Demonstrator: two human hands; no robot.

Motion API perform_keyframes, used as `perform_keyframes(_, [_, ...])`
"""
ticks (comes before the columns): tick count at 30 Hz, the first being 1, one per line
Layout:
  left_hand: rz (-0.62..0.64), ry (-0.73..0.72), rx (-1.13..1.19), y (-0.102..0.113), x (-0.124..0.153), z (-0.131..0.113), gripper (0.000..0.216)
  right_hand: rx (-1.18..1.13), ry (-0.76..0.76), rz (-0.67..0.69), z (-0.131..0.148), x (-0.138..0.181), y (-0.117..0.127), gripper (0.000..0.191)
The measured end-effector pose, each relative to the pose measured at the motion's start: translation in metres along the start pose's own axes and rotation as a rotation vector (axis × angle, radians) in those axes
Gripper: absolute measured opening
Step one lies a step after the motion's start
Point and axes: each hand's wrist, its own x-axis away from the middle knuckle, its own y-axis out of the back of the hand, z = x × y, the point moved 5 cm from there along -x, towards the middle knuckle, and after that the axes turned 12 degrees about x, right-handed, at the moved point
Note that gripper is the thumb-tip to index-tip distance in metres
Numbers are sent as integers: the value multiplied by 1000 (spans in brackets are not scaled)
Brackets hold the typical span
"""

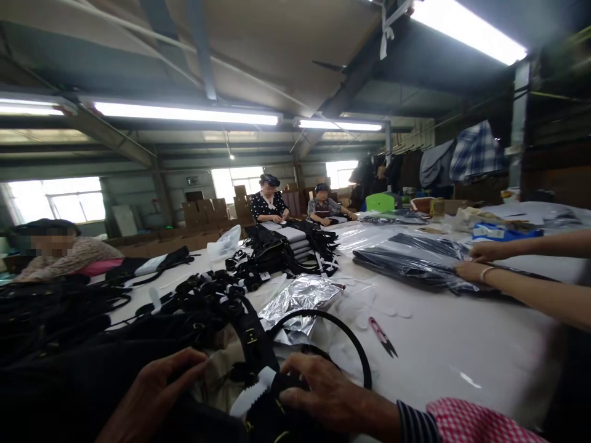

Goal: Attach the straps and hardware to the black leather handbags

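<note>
A black bag (184,418) with a beige lining (224,369) and gold-coloured fittings lies right in front of me. My left hand (159,387) is at its opening, with finger and thumb closing on the edge by the lining. On the bag's other side my right hand (323,391) has its fingers curled on a black strap part, beside a white strip with a toothed edge (252,394). A black looped handle (355,338) arches behind this hand. The lower parts of the bag are dark and hard to make out.
Pink-handled thread snips (381,335) lie on the white table (443,363). Beyond the bag are silvery film (300,301) and heaped black straps (207,295). At right, another person's hands (475,271) hold a plastic-wrapped dark bundle (410,261). More people sit around the table.
</note>
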Motion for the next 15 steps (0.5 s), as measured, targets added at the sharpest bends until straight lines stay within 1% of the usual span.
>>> perform_keyframes(3, [-54, -78, -124, 5, 3, -5, 36, 14, -14, 1, 0, -6, 0, 35])
perform_keyframes(5, [-97, -157, -218, 8, 6, -8, 31, 29, 34, -64, 3, -12, 3, 27])
perform_keyframes(7, [-143, -224, -295, 12, 9, -11, 27, 24, 77, -112, 10, -16, 5, 25])
perform_keyframes(9, [-173, -269, -353, 13, 11, -15, 25, 19, 89, -70, 19, -18, 3, 29])
perform_keyframes(12, [-184, -373, -449, 10, 18, -27, 22, 91, 79, 22, 30, -22, -2, 38])
perform_keyframes(14, [-165, -497, -541, 3, 28, -38, 24, 144, 60, 17, 30, -26, -5, 37])
perform_keyframes(15, [-127, -554, -586, -3, 34, -43, 24, 154, 47, 2, 27, -28, -7, 35])
